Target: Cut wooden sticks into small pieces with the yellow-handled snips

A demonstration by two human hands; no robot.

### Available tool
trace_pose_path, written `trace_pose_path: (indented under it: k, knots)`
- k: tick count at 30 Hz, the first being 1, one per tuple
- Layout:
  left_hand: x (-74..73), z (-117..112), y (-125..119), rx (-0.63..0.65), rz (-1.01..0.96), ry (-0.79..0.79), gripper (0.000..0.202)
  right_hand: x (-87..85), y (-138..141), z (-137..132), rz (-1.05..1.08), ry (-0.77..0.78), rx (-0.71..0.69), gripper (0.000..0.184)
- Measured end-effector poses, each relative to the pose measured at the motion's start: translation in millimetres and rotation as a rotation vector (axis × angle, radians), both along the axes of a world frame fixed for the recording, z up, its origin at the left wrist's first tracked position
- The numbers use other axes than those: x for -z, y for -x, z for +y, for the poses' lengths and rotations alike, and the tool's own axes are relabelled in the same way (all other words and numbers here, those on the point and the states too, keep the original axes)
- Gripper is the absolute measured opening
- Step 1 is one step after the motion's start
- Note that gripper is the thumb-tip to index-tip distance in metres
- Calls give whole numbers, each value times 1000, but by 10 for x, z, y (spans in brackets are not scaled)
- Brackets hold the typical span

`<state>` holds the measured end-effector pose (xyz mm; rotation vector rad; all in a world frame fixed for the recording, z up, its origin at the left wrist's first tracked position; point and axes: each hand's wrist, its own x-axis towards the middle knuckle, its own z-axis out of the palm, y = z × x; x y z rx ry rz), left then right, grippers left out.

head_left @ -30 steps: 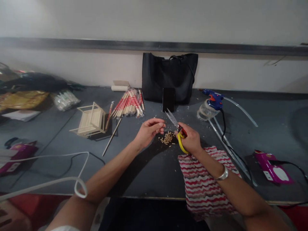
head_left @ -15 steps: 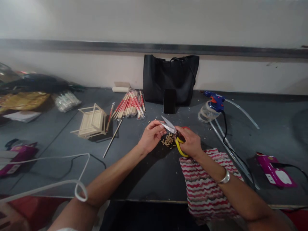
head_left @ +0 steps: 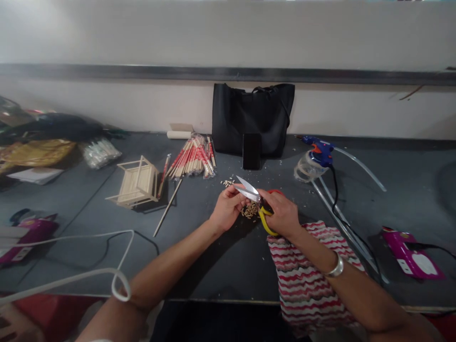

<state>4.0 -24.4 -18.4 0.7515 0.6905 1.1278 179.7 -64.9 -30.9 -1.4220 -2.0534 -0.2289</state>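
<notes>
My right hand (head_left: 283, 211) grips a pair of scissors (head_left: 265, 219) with yellow and red handles, the blades parted and pointing left. Close by, my left hand (head_left: 228, 209) has its fingers pinched together at the blades; what they hold is too small to make out. Under the hands is a small pile of short cut wooden pieces (head_left: 250, 210) on the dark table. A few paler bits (head_left: 227, 182) are scattered just behind my left hand. To the left lie a plain wooden stick (head_left: 167, 208) and a small frame built of sticks (head_left: 138, 183).
Wrapped chopsticks (head_left: 192, 159) lie left of a black bag (head_left: 252, 118) with a phone (head_left: 251, 151) leaning on it. A blue glue gun (head_left: 320, 151) rests on a clear jar at right, near glue sticks (head_left: 342, 223). A striped cloth (head_left: 309, 275) hangs over the front edge.
The view has shifted slightly. Both hands stay together at the scissors, whose blades remain parted; my left fingers have moved only a little.
</notes>
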Motion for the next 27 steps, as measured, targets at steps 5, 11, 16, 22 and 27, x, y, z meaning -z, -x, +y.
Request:
trace_pose_path:
  k: [5,11,16,22,27]
  knots:
    - [7,1,-1,-25,-27,-36,29,-16,17,-5,-21,28,-3,46]
    - [-25,-49,-46,-77,-29,-86,37,-23,26,-18,-38,30,7,44]
    - [-32,-74,-78,-96,-26,-102,34,-18,40,-24,-41,29,25,47]
    - [-8,-44,-61,-124,-38,-103,34,-12,44,-23,-22,78,1,49]
    - [-19,-55,-56,-107,-31,-120,31,1,34,-28,-3,86,-12,47]
